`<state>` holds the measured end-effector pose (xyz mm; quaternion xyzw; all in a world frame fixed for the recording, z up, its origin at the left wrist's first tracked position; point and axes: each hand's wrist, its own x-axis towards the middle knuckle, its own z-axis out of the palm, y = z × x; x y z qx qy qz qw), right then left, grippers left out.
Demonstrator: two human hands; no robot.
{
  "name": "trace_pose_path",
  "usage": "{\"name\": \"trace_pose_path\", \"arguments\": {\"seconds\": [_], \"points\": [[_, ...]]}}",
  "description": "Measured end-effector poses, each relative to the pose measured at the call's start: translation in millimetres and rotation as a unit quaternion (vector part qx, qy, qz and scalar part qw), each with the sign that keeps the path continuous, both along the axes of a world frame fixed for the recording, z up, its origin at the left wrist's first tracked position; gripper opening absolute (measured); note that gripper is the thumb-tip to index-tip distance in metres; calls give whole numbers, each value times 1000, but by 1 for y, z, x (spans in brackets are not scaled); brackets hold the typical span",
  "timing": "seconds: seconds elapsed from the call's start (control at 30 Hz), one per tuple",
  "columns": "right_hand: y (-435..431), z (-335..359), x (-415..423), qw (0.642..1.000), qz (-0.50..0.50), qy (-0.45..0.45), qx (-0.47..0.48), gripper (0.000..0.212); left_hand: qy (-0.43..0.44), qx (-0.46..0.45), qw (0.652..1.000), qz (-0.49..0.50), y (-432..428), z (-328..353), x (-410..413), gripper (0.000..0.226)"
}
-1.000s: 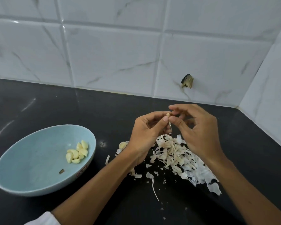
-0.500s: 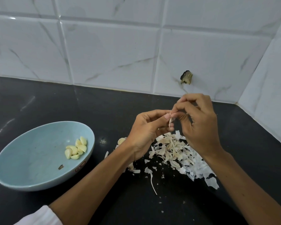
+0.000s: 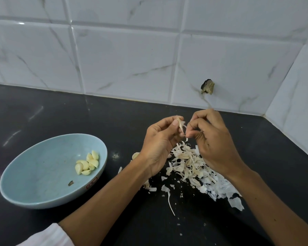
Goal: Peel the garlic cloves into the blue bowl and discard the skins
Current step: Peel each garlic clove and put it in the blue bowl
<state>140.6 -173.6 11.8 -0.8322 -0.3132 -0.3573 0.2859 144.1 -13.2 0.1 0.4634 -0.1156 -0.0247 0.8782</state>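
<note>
here the left hand (image 3: 160, 139) pinches a garlic clove (image 3: 181, 123) while the right hand (image 3: 212, 139) fingers (image 3: 189, 133) grasp its skin strip (image 3: 186, 139) above the skins pile (image 3: 190, 162).

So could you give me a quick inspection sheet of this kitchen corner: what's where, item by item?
Surface: black countertop, glossy, flecked with skin bits.
Job's things: blue bowl at left, holding peeled cloves; one garlic clove held up between the hands, skin partly pulled away.
Clutter: skin pile under the hands; a loose clove beside the left wrist.
Grips: left hand pinches the clove; right hand pinches its skin strip.
Cables: nothing seen.
Surroundings: white marbled wall tiles, with a dark chipped hole above the counter.
</note>
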Motion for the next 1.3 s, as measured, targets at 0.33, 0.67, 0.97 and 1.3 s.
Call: {"name": "trace_pose_path", "arguments": {"seconds": [0.33,0.67,0.97,1.3], "points": [[-2,4,-5,997,-17,-44,68,11,1,1,1000,6,6,4,3,17],[-6,11,-10,989,-35,61,126,34,-26,72,997,4,-1,-2,-2,16],[-8,5,-4,999,-44,-9,26,7,-14,41,999,-11,-1,-2,0,15],[-19,6,3,996,-7,47,-80,15,10,-6,998,56,3,-3,5,9]]}}
